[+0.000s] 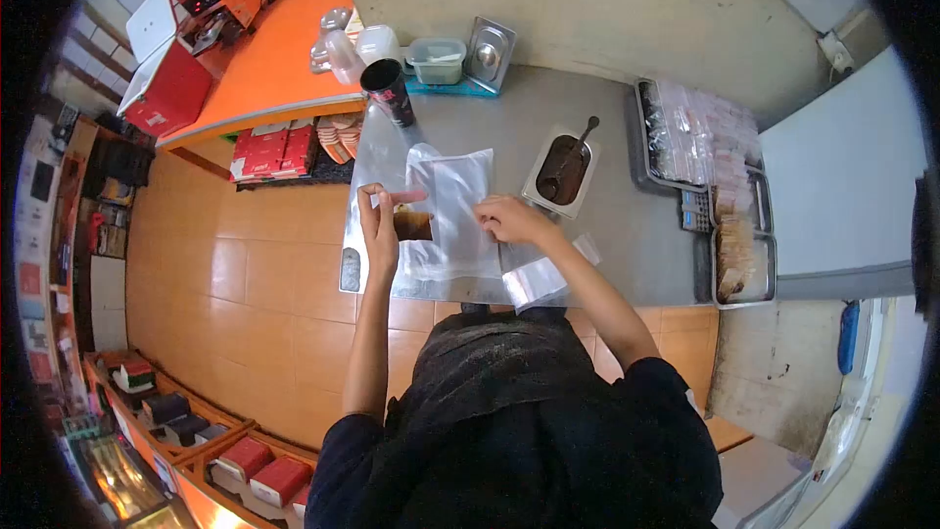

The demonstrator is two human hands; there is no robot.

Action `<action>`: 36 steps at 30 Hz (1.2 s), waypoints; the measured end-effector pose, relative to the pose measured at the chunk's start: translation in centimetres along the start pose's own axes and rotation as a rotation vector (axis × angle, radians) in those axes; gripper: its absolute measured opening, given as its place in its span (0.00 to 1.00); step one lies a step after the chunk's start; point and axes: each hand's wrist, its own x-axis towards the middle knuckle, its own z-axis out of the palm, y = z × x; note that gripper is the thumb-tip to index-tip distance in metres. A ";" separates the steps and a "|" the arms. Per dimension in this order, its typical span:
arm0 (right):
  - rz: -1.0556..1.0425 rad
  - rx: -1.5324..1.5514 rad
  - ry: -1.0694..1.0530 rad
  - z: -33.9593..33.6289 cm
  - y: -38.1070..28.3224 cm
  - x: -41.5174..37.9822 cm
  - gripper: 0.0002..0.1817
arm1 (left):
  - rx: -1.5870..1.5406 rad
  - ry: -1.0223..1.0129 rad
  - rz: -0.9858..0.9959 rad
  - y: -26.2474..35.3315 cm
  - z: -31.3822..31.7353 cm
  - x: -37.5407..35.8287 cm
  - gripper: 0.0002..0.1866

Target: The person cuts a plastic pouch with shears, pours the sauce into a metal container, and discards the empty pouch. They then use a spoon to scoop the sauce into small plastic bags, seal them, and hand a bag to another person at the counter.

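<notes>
My left hand (380, 220) is closed on a small plastic packet (415, 226) with brown contents, held over the left side of a large clear plastic bag (455, 220). The large bag lies flat on the steel table. Above its right edge is my right hand (511, 219), fingers drawn together; what they hold, if anything, I cannot make out. Below that hand lies a stack of small clear bags (536, 281) at the table's front edge. A steel container (562, 173) of dark brown paste, with a spoon (586, 132) standing in it, is just beyond my right hand.
A black cup (388, 91) stands at the back left, near a lidded plastic tub (437, 60) and a steel lid (490, 51). On the right are trays (639, 137) of packets and a calculator (695, 211). An orange counter (284, 59) adjoins at the left.
</notes>
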 end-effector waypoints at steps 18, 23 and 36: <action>0.252 0.284 1.418 -9.3 -1.1 -23.5 0.05 | -0.642 -0.432 -0.399 2.3 34.4 -10.6 0.08; 0.352 0.165 1.483 -13.2 2.1 -34.4 0.05 | -0.612 -0.583 -0.493 0.6 44.1 -16.1 0.07; 0.572 0.218 1.201 -11.7 13.6 -61.1 0.07 | -0.312 -0.629 -0.370 -6.9 62.9 -32.7 0.08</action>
